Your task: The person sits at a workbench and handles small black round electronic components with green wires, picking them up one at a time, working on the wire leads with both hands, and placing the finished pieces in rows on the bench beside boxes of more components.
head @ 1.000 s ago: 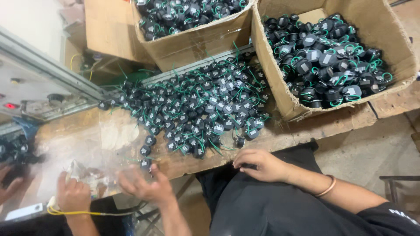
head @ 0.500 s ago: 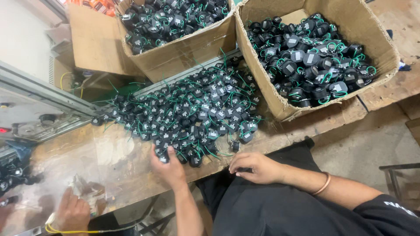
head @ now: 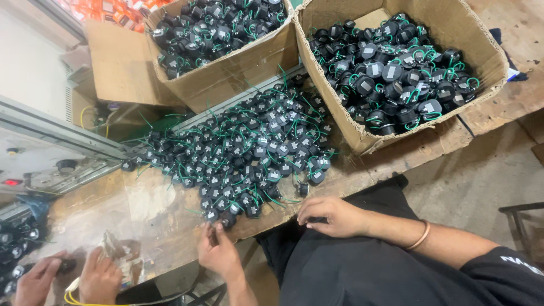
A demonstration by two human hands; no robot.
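L hand [head: 218,252] at the near edge of the tabletop [head: 147,212], fingers reaching up into the front of the pile [head: 243,153] of small black parts w/ green wires; fingertips pinch or touch one part [head: 214,217] at the pile's edge, can't tell if it's gripped. R hand [head: 334,216] sits over the lap by the tabletop edge, fingers curled around a small dark part [head: 317,220], mostly hidden. Copper bangle [head: 420,235] on the R wrist. Hands well apart, each on its own part.

One loose part [head: 303,190] lies just above the R hand, at the pile's near-right fringe. Pile spreads across the tabletop middle, running back to two cardboard boxes: box at back L [head: 226,71] and bigger box at R [head: 340,107], both full of the same black parts w/ green wires. Pile touches the front of both boxes.

Far L, another person's two hands [head: 68,280] work at the tabletop corner, near a yellow cable [head: 73,297] & a crumpled clear bag [head: 122,255]. Grey metal machine [head: 51,153] behind them at L.
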